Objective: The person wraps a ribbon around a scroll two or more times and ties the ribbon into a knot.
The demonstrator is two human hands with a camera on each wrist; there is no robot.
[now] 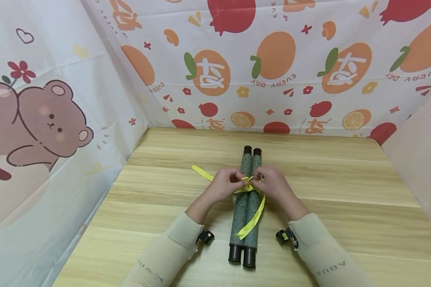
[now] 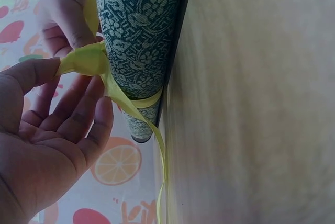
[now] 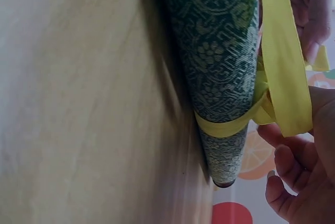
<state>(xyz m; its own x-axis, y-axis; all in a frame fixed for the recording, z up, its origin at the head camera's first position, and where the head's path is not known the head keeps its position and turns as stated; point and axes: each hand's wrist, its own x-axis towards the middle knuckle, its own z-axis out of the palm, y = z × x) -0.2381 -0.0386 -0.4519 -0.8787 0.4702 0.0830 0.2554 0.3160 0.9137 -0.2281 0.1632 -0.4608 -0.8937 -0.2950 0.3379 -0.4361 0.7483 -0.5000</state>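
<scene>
Two green patterned scrolls (image 1: 239,215) with dark end knobs lie side by side on the table, pointing away from me. A yellow ribbon (image 1: 253,223) wraps round both near their middle, knotted on top. My left hand (image 1: 224,184) pinches a loop of the ribbon between thumb and fingers, just left of the knot. From the other side my right hand (image 1: 273,184) pinches another part of it. One loose tail trails to the left behind my left hand; the other drapes down over the right scroll. In the left wrist view the ribbon (image 2: 86,60) looks bunched at my thumb tip.
The wood-grain table (image 1: 344,191) extends on both sides of the scrolls. A fruit-print cloth (image 1: 273,103) hangs behind its far edge, and a bear-print cloth (image 1: 104,99) hangs at the left. Small black wrist cameras (image 1: 205,237) sit at both sleeve cuffs.
</scene>
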